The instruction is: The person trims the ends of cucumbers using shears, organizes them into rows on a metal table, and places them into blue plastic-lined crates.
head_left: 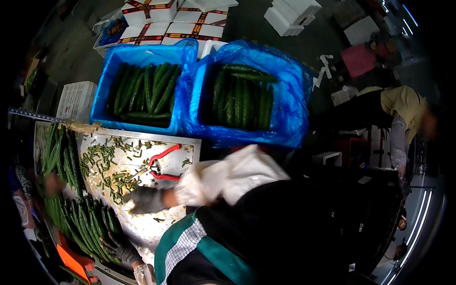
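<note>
My left hand (121, 249), in a dark glove, rests on the near end of a pile of long green cucumbers (85, 221) with its fingers spread. My right hand (146, 199), also gloved and blurred by motion, is over the white work surface (137, 228), right of the pile; its fingertips are too smeared to make out. Just above it lie red-handled shears (154, 164), spread apart, and many short cut green stem pieces (116, 185). More cucumbers (61, 154) lie at the surface's upper left.
Two blue-lined crates, a left one (97, 102) and a right one (194, 104), hold cucumbers beyond the surface. White boxes (147, 32) are stacked behind. An orange object (76, 261) is at lower left. A co-worker (403, 104) bends over at the right.
</note>
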